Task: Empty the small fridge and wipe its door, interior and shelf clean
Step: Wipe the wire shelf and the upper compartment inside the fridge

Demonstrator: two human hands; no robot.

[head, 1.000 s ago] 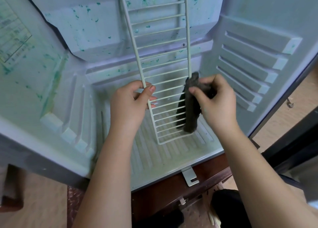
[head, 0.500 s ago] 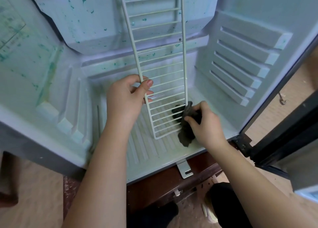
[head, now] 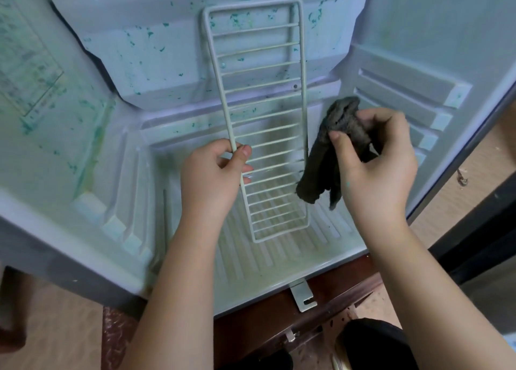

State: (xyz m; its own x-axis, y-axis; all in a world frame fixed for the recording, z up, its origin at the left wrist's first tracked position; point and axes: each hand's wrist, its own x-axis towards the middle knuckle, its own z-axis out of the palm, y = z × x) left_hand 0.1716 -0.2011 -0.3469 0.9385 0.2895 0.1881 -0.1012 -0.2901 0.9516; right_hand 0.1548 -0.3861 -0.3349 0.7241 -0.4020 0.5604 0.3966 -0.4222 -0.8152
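A white wire shelf (head: 262,96) stands on end inside the small fridge (head: 134,71), its lower end resting on the ribbed floor. My left hand (head: 212,177) grips the shelf's left rail about halfway up. My right hand (head: 374,163) holds a dark grey cloth (head: 332,152) just right of the shelf's right rail; the cloth hangs down beside the rail. Green stains speckle the back wall and the left wall of the fridge.
Moulded shelf ledges (head: 402,98) line the right wall and smaller ones (head: 111,224) the left. A metal hinge bracket (head: 303,297) sticks out below the fridge's front edge, over a dark wooden stand (head: 279,325). The open door edge (head: 474,230) lies at the right.
My right hand has carried the cloth up from the shelf's lower right corner to the middle of the right rail. My left hand keeps its grip on the left rail.
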